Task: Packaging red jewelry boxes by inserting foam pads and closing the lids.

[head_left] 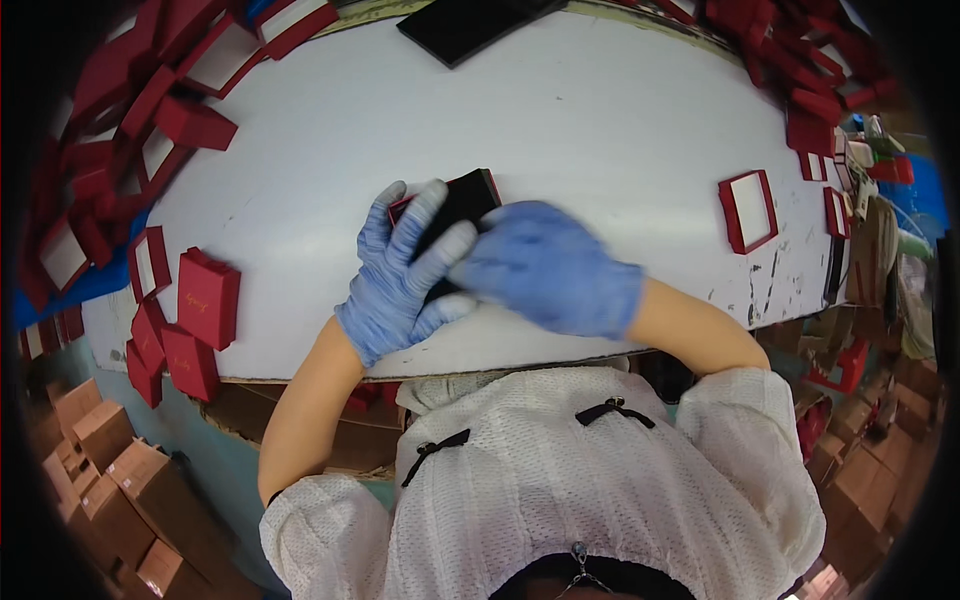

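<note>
In front of my body on the white table, a small red box [493, 183] stands at a slant, with a black insert [462, 207] covering most of its top. My left hand [400, 270], in a blue glove, grips the box from the left: some fingers lie across the black surface and the thumb is at the near side. From the right, my blue-gloved right hand [555, 268] reaches over the box's near right part. Motion blurs its fingers, which point toward the left fingertips, so their grip is unclear. Both hands hide the box's near part.
Red boxes and box parts [160, 130] pile up at the far left, more [780, 50] at the far right. Several closed red boxes [208, 298] lie at the near left edge. A red tray with white inside [748, 210] lies right. A black slab [470, 28] lies at the back.
</note>
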A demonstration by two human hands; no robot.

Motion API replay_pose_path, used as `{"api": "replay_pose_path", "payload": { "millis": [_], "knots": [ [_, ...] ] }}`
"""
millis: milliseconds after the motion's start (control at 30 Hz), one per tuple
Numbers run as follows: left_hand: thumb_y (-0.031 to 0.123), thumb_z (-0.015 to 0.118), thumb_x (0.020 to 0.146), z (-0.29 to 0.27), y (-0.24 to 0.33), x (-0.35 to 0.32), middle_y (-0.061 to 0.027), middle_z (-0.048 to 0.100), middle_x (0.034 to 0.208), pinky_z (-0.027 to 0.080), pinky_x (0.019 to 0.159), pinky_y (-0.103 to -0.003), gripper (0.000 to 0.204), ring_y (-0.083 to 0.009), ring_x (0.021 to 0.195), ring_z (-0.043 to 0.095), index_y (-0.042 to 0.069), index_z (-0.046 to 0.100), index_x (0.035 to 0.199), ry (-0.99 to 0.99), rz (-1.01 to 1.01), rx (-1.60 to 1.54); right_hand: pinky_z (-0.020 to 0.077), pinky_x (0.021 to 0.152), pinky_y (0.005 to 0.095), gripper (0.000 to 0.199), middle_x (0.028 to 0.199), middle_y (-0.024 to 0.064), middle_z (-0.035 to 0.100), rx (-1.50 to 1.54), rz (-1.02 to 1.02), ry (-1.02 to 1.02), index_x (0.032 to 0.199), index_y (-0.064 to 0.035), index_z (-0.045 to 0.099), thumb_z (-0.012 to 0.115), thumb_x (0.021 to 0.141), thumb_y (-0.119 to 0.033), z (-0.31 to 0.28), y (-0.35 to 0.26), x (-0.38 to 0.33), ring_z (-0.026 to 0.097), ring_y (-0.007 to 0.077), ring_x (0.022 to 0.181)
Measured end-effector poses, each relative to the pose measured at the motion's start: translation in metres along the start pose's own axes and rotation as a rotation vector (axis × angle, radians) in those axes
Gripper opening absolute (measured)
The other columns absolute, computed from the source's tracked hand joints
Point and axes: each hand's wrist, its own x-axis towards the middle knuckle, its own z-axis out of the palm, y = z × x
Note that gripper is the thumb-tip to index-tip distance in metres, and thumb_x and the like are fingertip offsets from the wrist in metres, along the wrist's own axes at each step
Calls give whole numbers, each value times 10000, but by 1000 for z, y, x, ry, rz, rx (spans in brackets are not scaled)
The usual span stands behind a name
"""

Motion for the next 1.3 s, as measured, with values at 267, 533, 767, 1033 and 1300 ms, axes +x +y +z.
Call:
{"api": "replay_pose_path", "payload": {
  "millis": [267,533,767,1033,1300],
  "knots": [
    [471,548,767,-40,6,16,-3,308,1421,148,1004,-579,476,-464,1253,208,356,500,1226,-533,28,288,431,830,375,251,970,122,570,-821,897,111,891,-75,603,701,665,-118,-58,46,-192,527,309,912],
    [344,750,639,0,-12,-5,-252,209,1391,316,1007,-427,1002,-394,1263,290,117,151,1409,44,-21,-331,421,841,257,308,957,68,586,913,698,497,1035,14,557,600,802,-183,-52,53,-29,538,129,914],
    [437,758,611,-4,-9,14,-273,298,1329,355,958,-461,1012,-404,1184,386,63,219,1382,-75,27,-71,454,842,331,265,998,167,586,169,423,353,1082,-15,556,488,880,-173,33,28,15,572,279,921],
    [571,659,567,-67,13,-22,-169,379,1277,108,1057,-496,971,-370,1198,325,90,319,1339,-369,-327,513,364,918,392,341,1051,125,572,-185,-58,173,1101,-42,552,531,800,-201,14,79,61,509,302,982],
    [408,792,520,-144,-31,-37,-185,310,1352,291,999,-460,1051,-376,1236,303,145,251,1382,-97,-668,518,218,1074,372,426,1317,106,428,-541,368,48,1277,-112,449,499,858,-168,-8,197,71,270,275,1294]
  ]
}}
